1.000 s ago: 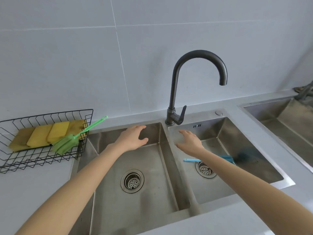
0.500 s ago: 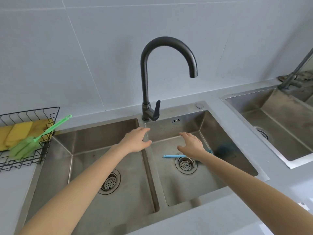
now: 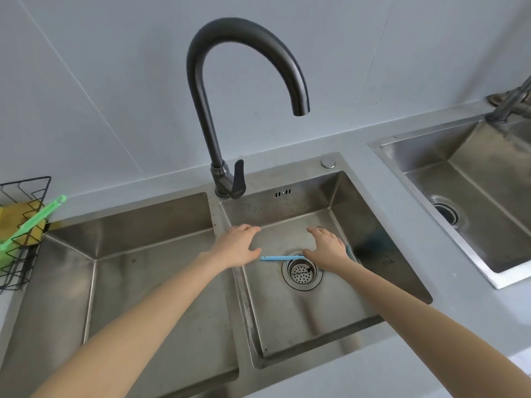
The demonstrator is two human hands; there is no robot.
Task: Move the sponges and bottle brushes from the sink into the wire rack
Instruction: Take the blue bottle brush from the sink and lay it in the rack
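A: Both hands are over the right basin of the double sink (image 3: pixel 339 334). The left hand (image 3: pixel 237 248) hovers above the divider, palm down, fingers loosely spread and holding nothing.

B: And the right hand (image 3: pixel 326 247)?

A: Palm down too, fingers a little apart, right over the blue bottle brush (image 3: pixel 280 258). Whether it touches the brush, I cannot tell; the hand covers the middle of it.

B: Where does that brush lie?

A: On the basin floor, just behind the drain strainer (image 3: pixel 301 272). The thin blue handle points left, towards the left hand's thumb. A bit of blue peeks out on the far side of the right hand, close to the basin's right wall.

B: The rack?

A: The wire rack (image 3: pixel 34 191) sits on the counter (image 3: pixel 359 139) at the far left, partly cut off. Yellow sponges (image 3: pixel 11 214) lie inside it, and a green bottle brush (image 3: pixel 31 222) rests there with its handle poking up over the rim towards the sink.

B: The left basin?

A: Bare steel. The dark curved tap (image 3: pixel 218 116) rises between the basins.
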